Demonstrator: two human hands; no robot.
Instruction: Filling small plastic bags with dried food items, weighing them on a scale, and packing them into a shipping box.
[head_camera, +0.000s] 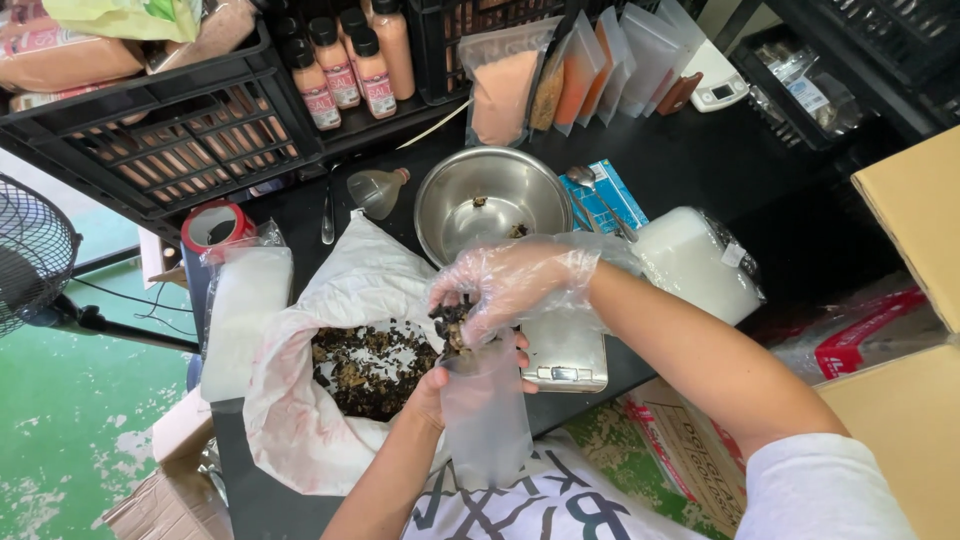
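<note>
Right hand (510, 285), in a thin clear plastic glove, fingers pinched together on a clump of dark dried pieces (452, 322), held directly over the mouth of a small clear plastic pouch (487, 415)
Left hand (440, 385), bare, closed round the upper part of the pouch, holding it upright just off the front edge of the black table (700, 165); pouch body hangs below the hand, seemingly no fill yet
Just left of both hands: large white plastic bag (330, 400), opened wide, with a heap of the same dark dried material (370, 370) inside
Just behind the pouch, partly under the right wrist: flat silver digital scale (565, 355)
Further back: round stainless steel bowl (490, 200), a few dark scraps on its bottom; metal spoon (590, 190) resting on a blue packet (610, 195) beside it
Right of bowl: clear bag of white granules (695, 265); second such bag (245, 310) at left, near a red tape roll (215, 225)
Rear: black plastic crates (200, 130), row of bottles with dark caps (345, 65), standing clear pouches of orange and pink powder (570, 75)
</note>
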